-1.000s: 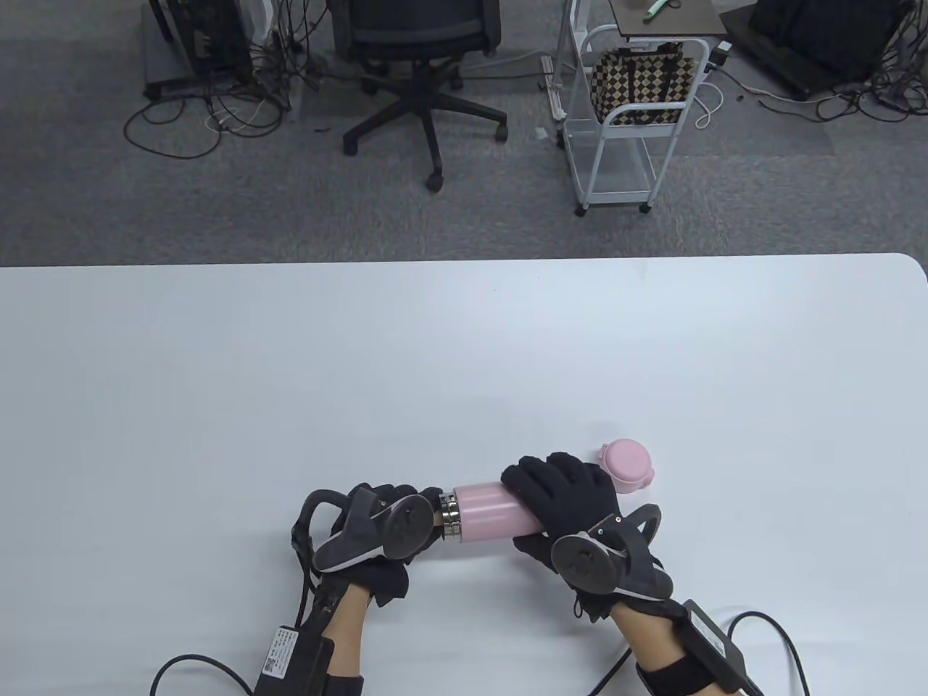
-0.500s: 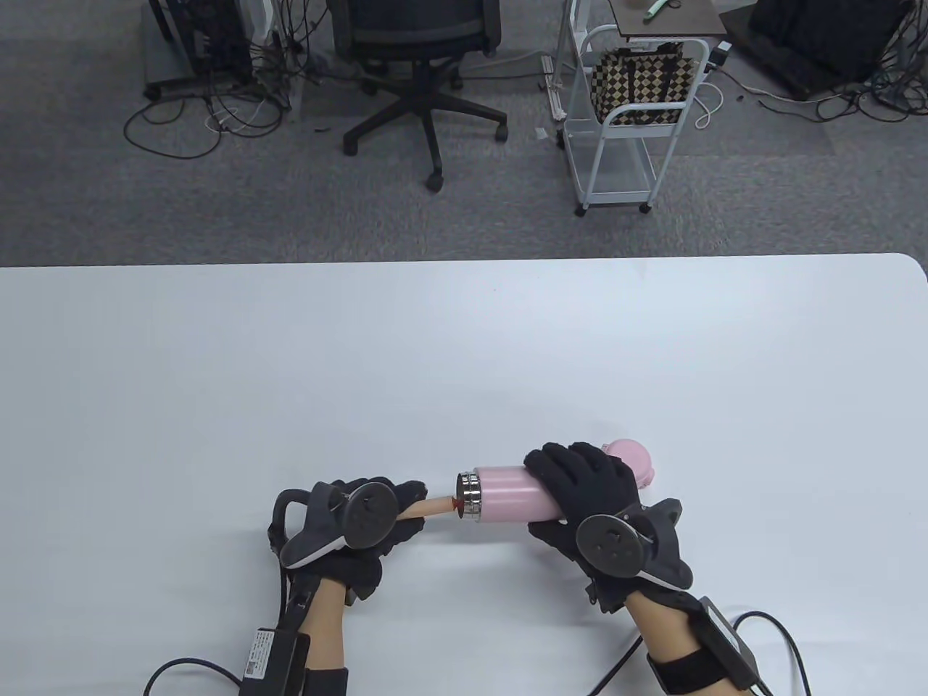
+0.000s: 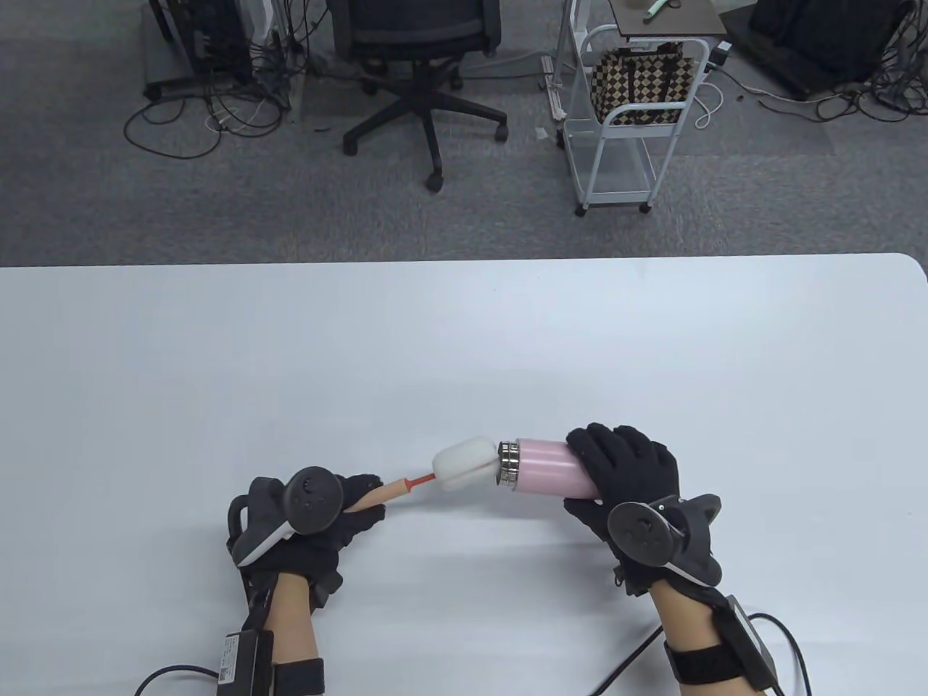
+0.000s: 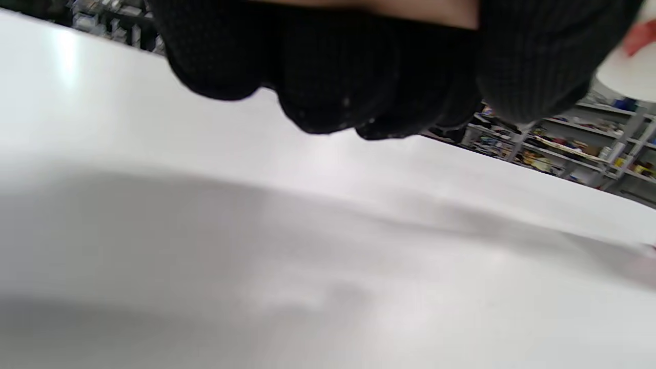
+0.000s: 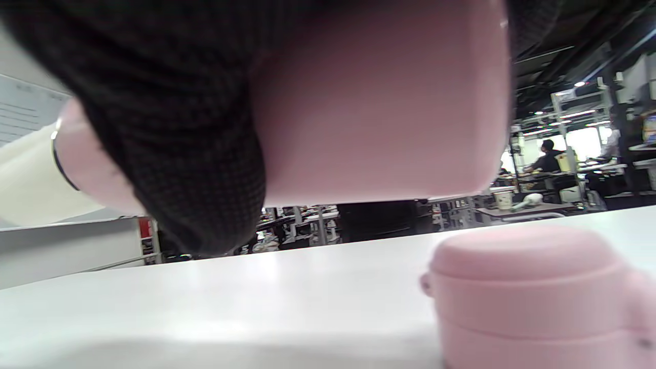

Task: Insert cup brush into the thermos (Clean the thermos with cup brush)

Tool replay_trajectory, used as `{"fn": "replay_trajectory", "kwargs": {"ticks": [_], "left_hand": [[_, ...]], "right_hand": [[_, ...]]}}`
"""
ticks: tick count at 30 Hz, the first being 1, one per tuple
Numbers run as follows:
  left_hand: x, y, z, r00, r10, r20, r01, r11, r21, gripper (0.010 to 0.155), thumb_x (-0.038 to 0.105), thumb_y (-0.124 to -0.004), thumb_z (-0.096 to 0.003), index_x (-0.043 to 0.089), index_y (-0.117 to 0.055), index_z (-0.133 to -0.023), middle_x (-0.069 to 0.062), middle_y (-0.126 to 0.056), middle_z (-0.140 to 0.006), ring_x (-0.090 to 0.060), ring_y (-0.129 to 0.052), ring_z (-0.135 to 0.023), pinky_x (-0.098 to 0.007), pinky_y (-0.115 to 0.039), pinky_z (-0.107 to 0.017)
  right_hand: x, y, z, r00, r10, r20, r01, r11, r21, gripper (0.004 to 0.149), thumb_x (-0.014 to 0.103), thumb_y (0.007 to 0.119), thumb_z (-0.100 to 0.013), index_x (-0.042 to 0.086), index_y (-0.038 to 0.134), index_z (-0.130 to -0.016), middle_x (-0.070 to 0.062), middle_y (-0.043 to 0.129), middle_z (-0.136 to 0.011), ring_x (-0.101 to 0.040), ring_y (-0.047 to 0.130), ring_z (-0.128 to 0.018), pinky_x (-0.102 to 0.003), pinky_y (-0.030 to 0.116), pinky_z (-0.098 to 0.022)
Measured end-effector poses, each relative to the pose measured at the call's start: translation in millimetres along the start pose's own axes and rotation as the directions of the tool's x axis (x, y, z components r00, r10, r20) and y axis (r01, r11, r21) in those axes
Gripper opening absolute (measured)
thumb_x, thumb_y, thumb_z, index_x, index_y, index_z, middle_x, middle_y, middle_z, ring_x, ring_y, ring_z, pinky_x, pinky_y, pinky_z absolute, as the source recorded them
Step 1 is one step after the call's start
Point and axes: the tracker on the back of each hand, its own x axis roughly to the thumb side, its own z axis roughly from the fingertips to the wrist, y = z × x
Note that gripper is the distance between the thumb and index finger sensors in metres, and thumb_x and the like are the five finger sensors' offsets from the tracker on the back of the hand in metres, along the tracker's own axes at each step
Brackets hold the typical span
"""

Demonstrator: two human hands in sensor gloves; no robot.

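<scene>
Spanning the whole lower half of the table view, a white table is carrying both gloved hands at its six-o'clock edge.

Gripping a pink thermos around its body, the right hand is holding it sideways above the table, steel mouth aiming toward nine o'clock. The left hand is closing its fingers around the tan handle of the cup brush, whose white sponge head is lying just outside the mouth, touching the rim. A pink lid is sitting on the table beneath the thermos.
</scene>
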Motion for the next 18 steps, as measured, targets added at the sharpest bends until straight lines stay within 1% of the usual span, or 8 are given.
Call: {"fn": "replay_trajectory", "kwargs": {"ticks": [3, 5, 8, 9, 12, 14, 16, 18], "left_hand": [[-19, -4, 0, 0.986, 0.087, -0.141, -0.087, 0.996, 0.008, 0.053, 0.058, -0.077, -0.0574, 0.037, -0.07, -0.106, 0.007, -0.093, -0.085, -0.011, -0.097, -0.06, -0.048, -0.075, -0.062], [-26, -7, -1, 0.971, 0.069, -0.228, -0.071, 0.997, 0.0, 0.055, 0.053, -0.076, -0.0598, 0.032, -0.066, -0.109, 0.004, -0.089, -0.092, -0.013, -0.095, -0.065, -0.049, -0.073, -0.063], [-37, -13, -2, 0.935, -0.002, -0.353, -0.01, 0.999, -0.031, 0.055, 0.05, -0.076, -0.0613, 0.029, -0.065, -0.111, 0.0, -0.081, -0.104, -0.017, -0.091, -0.076, -0.053, -0.07, -0.067], [-39, -14, -2, 0.92, -0.018, -0.391, 0.008, 1.0, -0.027, 0.056, 0.049, -0.075, -0.0615, 0.029, -0.063, -0.112, -0.002, -0.077, -0.109, -0.021, -0.087, -0.085, -0.056, -0.067, -0.069], [-45, -15, -2, 0.882, -0.066, -0.466, 0.073, 0.997, -0.004, 0.057, 0.048, -0.076, -0.0617, 0.029, -0.061, -0.113, -0.008, -0.064, -0.117, -0.03, -0.075, -0.098, -0.06, -0.06, -0.072], [-48, -16, -1, 0.856, -0.086, -0.51, 0.096, 0.995, -0.006, 0.059, 0.049, -0.077, -0.0616, 0.03, -0.06, -0.115, -0.011, -0.056, -0.122, -0.039, -0.061, -0.108, -0.063, -0.056, -0.073], [-53, -19, -2, 0.84, -0.097, -0.534, 0.086, 0.995, -0.045, 0.061, 0.049, -0.077, -0.0618, 0.03, -0.058, -0.116, -0.011, -0.042, -0.127, -0.044, -0.045, -0.115, -0.065, -0.05, -0.076], [-56, -24, -3, 0.841, -0.086, -0.534, 0.036, 0.994, -0.104, 0.064, 0.05, -0.073, -0.0628, 0.034, -0.046, -0.118, -0.009, -0.033, -0.129, -0.044, -0.033, -0.118, -0.067, -0.044, -0.077]], "right_hand": [[-5, 0, 0, 0.995, -0.084, -0.054, 0.082, 0.996, -0.027, 0.082, 0.058, 0.096, -0.039, 0.035, 0.052, -0.105, 0.002, 0.05, -0.115, -0.045, 0.054, -0.106, -0.064, 0.057, -0.068], [-3, 0, 0, 0.99, -0.129, -0.063, 0.127, 0.991, -0.033, 0.082, 0.059, 0.095, -0.04, 0.034, 0.052, -0.105, 0.0, 0.05, -0.115, -0.046, 0.056, -0.105, -0.063, 0.058, -0.067], [2, 2, 0, 0.97, -0.227, -0.082, 0.225, 0.974, -0.034, 0.082, 0.06, 0.094, -0.041, 0.033, 0.052, -0.105, -0.002, 0.051, -0.114, -0.047, 0.057, -0.104, -0.063, 0.059, -0.067], [3, 3, 0, 0.961, -0.263, -0.087, 0.261, 0.965, -0.03, 0.082, 0.06, 0.094, -0.041, 0.032, 0.052, -0.105, -0.002, 0.051, -0.114, -0.048, 0.058, -0.103, -0.063, 0.059, -0.067], [5, 8, 0, 0.925, -0.363, -0.109, 0.365, 0.931, -0.006, 0.081, 0.06, 0.094, -0.042, 0.032, 0.052, -0.105, -0.003, 0.052, -0.113, -0.048, 0.059, -0.102, -0.062, 0.06, -0.066], [6, 10, 0, 0.889, -0.438, -0.134, 0.442, 0.897, 0.002, 0.081, 0.06, 0.094, -0.042, 0.031, 0.052, -0.105, -0.004, 0.052, -0.113, -0.048, 0.059, -0.102, -0.062, 0.06, -0.066], [6, 13, 0, 0.845, -0.51, -0.16, 0.518, 0.855, 0.011, 0.081, 0.06, 0.094, -0.042, 0.031, 0.052, -0.105, -0.005, 0.052, -0.113, -0.048, 0.059, -0.102, -0.062, 0.06, -0.066], [7, 14, -1, 0.81, -0.559, -0.177, 0.571, 0.821, 0.019, 0.081, 0.06, 0.093, -0.042, 0.029, 0.052, -0.105, -0.005, 0.052, -0.113, -0.048, 0.059, -0.102, -0.062, 0.06, -0.066]]}}
